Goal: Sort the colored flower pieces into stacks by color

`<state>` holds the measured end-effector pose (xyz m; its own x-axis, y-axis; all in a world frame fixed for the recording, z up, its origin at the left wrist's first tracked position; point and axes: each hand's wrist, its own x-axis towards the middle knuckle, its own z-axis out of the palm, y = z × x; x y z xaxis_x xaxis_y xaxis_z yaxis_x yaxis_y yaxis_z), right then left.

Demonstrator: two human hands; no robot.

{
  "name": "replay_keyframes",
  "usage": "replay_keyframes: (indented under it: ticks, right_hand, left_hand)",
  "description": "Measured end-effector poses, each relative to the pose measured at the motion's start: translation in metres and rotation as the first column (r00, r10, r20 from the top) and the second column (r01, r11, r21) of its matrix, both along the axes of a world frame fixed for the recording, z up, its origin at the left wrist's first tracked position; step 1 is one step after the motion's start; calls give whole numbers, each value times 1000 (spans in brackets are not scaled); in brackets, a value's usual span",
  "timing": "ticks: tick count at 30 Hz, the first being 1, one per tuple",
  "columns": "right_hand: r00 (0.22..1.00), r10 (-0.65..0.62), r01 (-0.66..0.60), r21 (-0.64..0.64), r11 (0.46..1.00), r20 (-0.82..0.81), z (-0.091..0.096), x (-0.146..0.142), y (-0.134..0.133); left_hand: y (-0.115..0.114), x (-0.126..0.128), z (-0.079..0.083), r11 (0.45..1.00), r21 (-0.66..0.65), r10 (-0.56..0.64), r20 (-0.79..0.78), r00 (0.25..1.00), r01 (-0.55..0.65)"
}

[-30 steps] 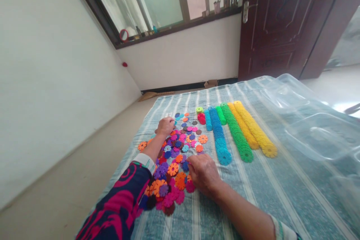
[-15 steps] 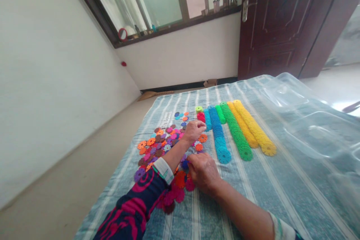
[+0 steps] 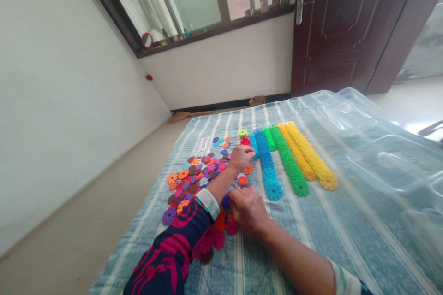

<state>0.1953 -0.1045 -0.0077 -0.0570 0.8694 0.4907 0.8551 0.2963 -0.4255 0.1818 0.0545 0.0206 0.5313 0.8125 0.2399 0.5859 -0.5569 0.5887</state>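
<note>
Notched flower-shaped plastic discs (image 3: 183,174) in orange, purple, pink and brown lie in a loose heap on the striped bedsheet (image 3: 321,239). My left hand (image 3: 241,156) reaches over the heap, fingers pinched, at the near end of a short row of red discs (image 3: 245,141) and beside a light blue row (image 3: 254,146). Whatever it pinches is hidden. Closer to me, my right hand (image 3: 251,212) is closed at the heap's right edge, its fingertips on a dark blue disc (image 3: 225,202).
Overlapping rows of blue discs (image 3: 266,161), green discs (image 3: 289,163) and yellow discs (image 3: 311,156) stretch away to the right. A light green disc (image 3: 243,133) tops the red row. Clear plastic containers (image 3: 384,163) stand on the sheet's right side. A door (image 3: 332,32) is beyond the bed.
My left hand has shifted slightly toward the light blue row. My right hand keeps its place by the dark blue disc. The whole view has drifted a little.
</note>
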Motion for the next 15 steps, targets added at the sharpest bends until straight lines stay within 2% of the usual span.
replay_keyframes:
  ticks: [10,15]
  right_hand:
    - [1000,3,-3,8,1000,-5,2,0,0]
    - [1000,-2,2,7,1000,-8,0,0,-1]
  left_hand:
    - [-1,-6,-8,999,14,32,34,999,-32]
    - [-8,-7,-8,998,48,45,1,999,-45]
